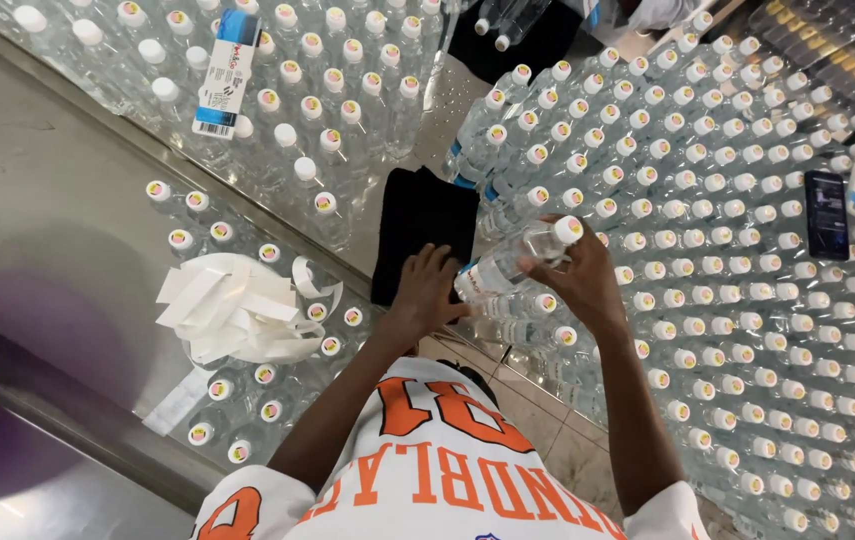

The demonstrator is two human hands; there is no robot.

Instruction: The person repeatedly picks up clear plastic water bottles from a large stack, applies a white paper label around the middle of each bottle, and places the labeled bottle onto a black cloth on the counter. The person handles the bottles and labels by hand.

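Both my hands hold one clear plastic water bottle (517, 258) with a white cap, tilted on its side in front of me. My left hand (425, 290) grips its lower, labelled end. Around the neck end, just under the cap, my right hand (579, 280) is wrapped. The bottle hangs above a dense field of upright capped bottles (747, 260) that fills the right side. A smaller row of capped bottles (247, 390) stands at my left.
A heap of white label backing strips (232, 305) lies on the bottles at left. A metal table surface (57, 230) runs along the left. A black cloth (422, 225) lies ahead of me, a dark phone (827, 213) rests on bottles at right, and a label card (227, 75) sits at the back.
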